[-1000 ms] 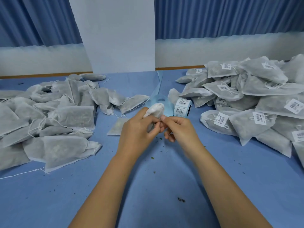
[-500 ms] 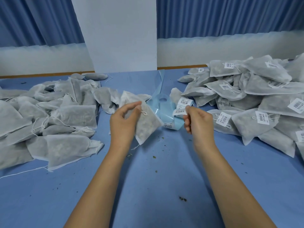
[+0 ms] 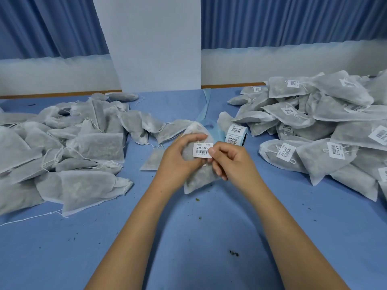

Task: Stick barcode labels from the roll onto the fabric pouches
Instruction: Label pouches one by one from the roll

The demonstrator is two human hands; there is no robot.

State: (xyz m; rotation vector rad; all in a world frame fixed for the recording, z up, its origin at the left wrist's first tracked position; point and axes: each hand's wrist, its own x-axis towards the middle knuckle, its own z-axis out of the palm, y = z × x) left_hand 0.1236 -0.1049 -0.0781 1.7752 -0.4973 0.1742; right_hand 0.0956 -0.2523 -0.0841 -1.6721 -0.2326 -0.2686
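My left hand [image 3: 178,158] grips a white fabric pouch [image 3: 199,178] upright above the blue table. A white barcode label [image 3: 202,150] lies against the pouch's upper front. My right hand [image 3: 230,162] pinches the label's right edge with thumb and fingers. Just behind the hands stands the label roll [image 3: 235,135], with a pale blue backing strip [image 3: 211,128] trailing away to its left.
A heap of unlabelled pouches [image 3: 62,147] fills the left of the blue table [image 3: 188,237]. A heap of labelled pouches [image 3: 324,130] fills the right. One flat pouch [image 3: 151,162] lies just left of my left hand. Dark crumbs dot the cloth.
Half a second ago my hands were apart, the right one pulling a label off the roll. Now they have come together and the label lies against the pouch.
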